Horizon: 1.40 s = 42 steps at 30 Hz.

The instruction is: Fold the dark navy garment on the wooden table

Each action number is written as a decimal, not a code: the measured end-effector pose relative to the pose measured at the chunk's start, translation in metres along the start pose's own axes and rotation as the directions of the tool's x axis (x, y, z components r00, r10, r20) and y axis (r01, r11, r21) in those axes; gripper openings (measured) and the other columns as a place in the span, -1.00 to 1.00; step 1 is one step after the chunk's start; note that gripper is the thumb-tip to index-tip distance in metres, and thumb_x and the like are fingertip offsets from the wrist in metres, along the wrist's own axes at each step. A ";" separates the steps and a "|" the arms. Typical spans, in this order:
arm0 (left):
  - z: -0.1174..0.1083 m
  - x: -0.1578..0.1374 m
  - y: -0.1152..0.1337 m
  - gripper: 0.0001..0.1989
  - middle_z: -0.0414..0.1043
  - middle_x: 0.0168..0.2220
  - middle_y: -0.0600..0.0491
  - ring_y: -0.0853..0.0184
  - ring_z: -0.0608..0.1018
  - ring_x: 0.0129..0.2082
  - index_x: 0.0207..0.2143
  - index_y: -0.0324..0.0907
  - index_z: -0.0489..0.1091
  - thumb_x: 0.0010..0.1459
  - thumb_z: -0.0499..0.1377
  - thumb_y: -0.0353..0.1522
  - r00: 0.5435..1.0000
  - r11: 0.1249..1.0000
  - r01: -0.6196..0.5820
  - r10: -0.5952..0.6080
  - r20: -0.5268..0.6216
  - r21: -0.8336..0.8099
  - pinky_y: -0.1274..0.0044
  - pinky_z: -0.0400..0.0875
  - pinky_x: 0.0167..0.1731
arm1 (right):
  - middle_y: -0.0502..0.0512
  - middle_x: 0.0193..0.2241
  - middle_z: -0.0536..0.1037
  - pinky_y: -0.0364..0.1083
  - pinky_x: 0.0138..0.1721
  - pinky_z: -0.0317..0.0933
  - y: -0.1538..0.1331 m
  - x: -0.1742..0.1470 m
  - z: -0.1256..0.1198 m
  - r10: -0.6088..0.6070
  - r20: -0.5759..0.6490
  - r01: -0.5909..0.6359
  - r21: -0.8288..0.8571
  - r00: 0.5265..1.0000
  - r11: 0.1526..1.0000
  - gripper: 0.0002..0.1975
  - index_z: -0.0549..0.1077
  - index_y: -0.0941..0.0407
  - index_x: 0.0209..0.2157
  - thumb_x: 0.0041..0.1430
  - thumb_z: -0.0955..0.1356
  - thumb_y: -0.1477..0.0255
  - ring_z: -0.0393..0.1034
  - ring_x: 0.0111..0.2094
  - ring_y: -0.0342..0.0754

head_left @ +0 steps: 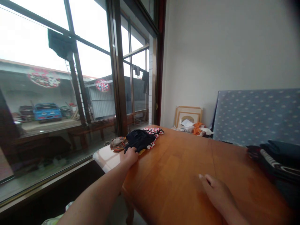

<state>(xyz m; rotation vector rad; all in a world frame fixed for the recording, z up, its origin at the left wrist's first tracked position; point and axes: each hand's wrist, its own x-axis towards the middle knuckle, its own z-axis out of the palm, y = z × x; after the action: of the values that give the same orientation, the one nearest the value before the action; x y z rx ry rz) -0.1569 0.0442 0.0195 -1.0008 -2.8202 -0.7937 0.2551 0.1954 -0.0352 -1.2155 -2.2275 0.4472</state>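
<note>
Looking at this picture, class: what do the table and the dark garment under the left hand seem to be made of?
Table: looks like wood with a glossy varnish; plank lines show and the window glares off its corner. Dark garment: soft cloth, matte, since it lies crumpled in folds where the left hand touches it. The fibre cannot be told.

The left hand (pixel 131 155) reaches into the dark garment (pixel 138 139) left of centre, its fingertips buried in the cloth, so the grip cannot be told. At the right edge, the folded pile (pixel 276 159) is cut off by the frame. Small clutter (pixel 194 127) by the far wall is too small to identify.
</note>
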 end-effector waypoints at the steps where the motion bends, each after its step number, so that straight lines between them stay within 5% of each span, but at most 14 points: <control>1: -0.002 -0.002 0.002 -0.77 0.54 -0.16 -0.09 0.14 0.55 -0.11 -0.17 -0.15 0.50 0.16 0.12 -0.33 1.000 1.000 -0.006 0.006 -0.005 0.005 0.44 0.33 -0.16 | -0.06 -0.67 0.30 -0.12 -0.48 -0.07 0.000 0.000 0.001 0.006 -0.004 -0.006 -0.004 1.000 1.000 -0.50 0.16 0.05 -0.56 0.26 0.12 -0.03 0.25 -0.57 -0.07; 6: -0.008 -0.021 0.026 -0.75 0.46 -0.06 -0.11 0.07 0.46 -0.03 -0.19 -0.10 0.50 0.22 0.05 -0.26 0.991 0.998 -0.050 0.055 -0.119 0.045 0.34 0.28 -0.11 | -0.06 -0.67 0.28 -0.12 -0.49 -0.08 -0.004 0.000 -0.001 0.003 -0.004 -0.003 0.006 1.000 1.000 -0.50 0.14 0.06 -0.56 0.26 0.12 -0.04 0.24 -0.57 -0.08; 10: 0.001 -0.061 0.070 -0.78 0.44 -0.05 -0.02 0.19 0.43 -0.02 -0.15 -0.08 0.43 0.25 0.02 -0.31 0.935 0.936 -0.345 0.334 -0.119 -0.077 0.39 0.26 -0.07 | -0.06 -0.64 0.31 -0.12 -0.48 -0.06 -0.007 -0.003 -0.007 -0.026 0.013 0.026 0.032 1.000 0.999 -0.51 0.14 0.06 -0.54 0.28 0.12 -0.02 0.25 -0.54 -0.08; 13: 0.013 -0.106 0.106 -0.82 0.47 -0.12 0.03 0.24 0.45 -0.06 -0.17 -0.08 0.41 0.23 0.04 -0.35 0.830 0.796 -0.545 0.557 -0.035 -0.264 0.43 0.27 -0.07 | -0.05 -0.64 0.31 -0.13 -0.47 -0.04 -0.007 -0.003 -0.009 -0.034 0.007 0.033 0.045 0.999 0.998 -0.51 0.14 0.06 -0.55 0.28 0.12 -0.01 0.26 -0.52 -0.07; 16: 0.021 -0.153 0.129 -0.80 0.48 -0.16 0.03 0.26 0.47 -0.12 -0.14 -0.10 0.40 0.22 0.06 -0.38 0.704 0.645 -0.615 0.708 0.053 -0.455 0.45 0.30 -0.08 | -0.06 -0.66 0.29 -0.13 -0.47 -0.03 -0.005 -0.001 -0.006 -0.011 -0.007 0.011 0.040 1.000 0.999 -0.50 0.15 0.05 -0.56 0.27 0.11 -0.03 0.25 -0.54 -0.07; 20: 0.023 -0.207 0.137 -0.83 0.49 -0.26 0.04 0.34 0.50 -0.28 -0.16 -0.12 0.41 0.25 0.07 -0.33 0.435 0.479 -0.522 0.861 0.263 -0.706 0.54 0.37 -0.30 | -0.06 -0.69 0.27 -0.12 -0.48 -0.04 -0.004 0.002 -0.003 0.014 -0.031 -0.013 0.036 0.999 0.999 -0.48 0.18 0.05 -0.58 0.23 0.11 -0.06 0.22 -0.57 -0.07; 23: 0.020 -0.228 0.134 -0.75 0.51 -0.20 0.02 0.33 0.53 -0.27 -0.09 -0.12 0.41 0.25 0.13 -0.21 0.345 0.454 -0.378 0.878 0.332 -0.807 0.57 0.38 -0.34 | -0.04 -0.68 0.31 -0.13 -0.47 -0.02 -0.005 0.004 -0.005 0.016 -0.025 -0.014 0.067 1.000 0.998 -0.47 0.22 0.06 -0.59 0.22 0.12 -0.06 0.24 -0.55 -0.07; 25: 0.018 -0.227 0.133 -0.70 0.52 -0.18 0.00 0.32 0.54 -0.23 -0.06 -0.14 0.41 0.25 0.13 -0.17 0.390 0.438 -0.346 0.872 0.297 -0.830 0.56 0.39 -0.29 | -0.02 -0.65 0.36 -0.13 -0.46 0.01 -0.008 0.003 -0.008 0.009 0.000 -0.009 0.091 1.000 0.996 -0.46 0.28 0.06 -0.57 0.23 0.12 -0.06 0.28 -0.52 -0.06; 28: 0.013 -0.201 0.127 -0.74 0.51 -0.22 -0.01 0.31 0.52 -0.22 -0.12 -0.17 0.42 0.28 0.09 -0.20 0.574 0.474 -0.441 0.802 0.166 -0.762 0.51 0.39 -0.20 | 0.03 -0.56 0.49 -0.12 -0.43 0.05 -0.014 0.001 -0.011 -0.014 0.087 0.003 0.132 0.996 0.991 -0.48 0.43 0.05 -0.45 0.22 0.15 -0.06 0.36 -0.46 -0.03; 30: 0.010 -0.174 0.118 -0.78 0.50 -0.16 -0.02 0.26 0.51 -0.12 -0.15 -0.14 0.42 0.28 0.08 -0.23 0.699 0.570 -0.536 0.713 0.051 -0.623 0.45 0.36 -0.06 | 0.05 -0.48 0.54 -0.12 -0.41 0.06 -0.019 -0.002 -0.012 -0.033 0.141 0.014 0.133 0.989 0.991 -0.53 0.50 0.03 -0.34 0.18 0.22 -0.06 0.39 -0.42 -0.01; 32: 0.008 -0.145 0.103 -0.77 0.48 -0.08 -0.04 0.18 0.46 -0.01 -0.10 -0.11 0.41 0.25 0.10 -0.25 0.778 0.698 -0.581 0.627 -0.033 -0.418 0.38 0.29 0.04 | 0.05 -0.46 0.56 -0.13 -0.41 0.05 -0.023 -0.005 -0.011 -0.058 0.174 0.039 0.109 0.983 0.993 -0.60 0.53 0.02 -0.31 0.12 0.31 -0.01 0.41 -0.41 -0.01; 35: 0.008 -0.110 0.076 -0.66 0.43 0.05 -0.08 0.08 0.38 0.10 0.00 -0.11 0.39 0.19 0.15 -0.23 0.856 0.848 -0.516 0.509 -0.089 -0.121 0.31 0.22 0.09 | 0.01 -0.48 0.55 -0.14 -0.40 0.04 -0.027 -0.008 -0.007 -0.097 0.190 0.077 0.109 0.977 0.991 -0.74 0.53 0.01 -0.36 0.11 0.34 0.13 0.40 -0.41 -0.04; 38: 0.012 -0.093 0.054 -0.66 0.44 0.02 -0.08 0.05 0.39 0.08 -0.01 -0.10 0.41 0.17 0.15 -0.21 0.900 0.901 -0.431 0.433 -0.052 0.044 0.28 0.22 0.07 | -0.01 -0.50 0.52 -0.14 -0.38 0.09 -0.029 -0.007 -0.004 -0.112 0.128 0.082 0.216 0.985 0.973 -0.77 0.50 0.05 -0.44 0.11 0.31 0.21 0.38 -0.41 -0.06; 42: 0.010 -0.100 0.045 -0.83 0.50 -0.18 0.01 0.14 0.48 -0.10 -0.30 -0.05 0.44 0.22 0.06 -0.27 0.891 0.887 -0.454 0.450 0.064 0.087 0.34 0.25 -0.06 | 0.00 -0.51 0.50 -0.11 -0.38 0.20 -0.017 0.005 -0.006 0.162 -0.061 -0.094 0.598 0.985 0.796 -0.72 0.46 0.09 -0.42 0.10 0.29 0.18 0.38 -0.41 -0.03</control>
<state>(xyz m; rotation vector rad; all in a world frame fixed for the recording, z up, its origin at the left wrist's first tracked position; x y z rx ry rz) -0.0494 0.0214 0.0102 -1.5859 -2.4619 -0.5725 0.2456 0.1906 -0.0198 -1.0104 -1.7088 1.0213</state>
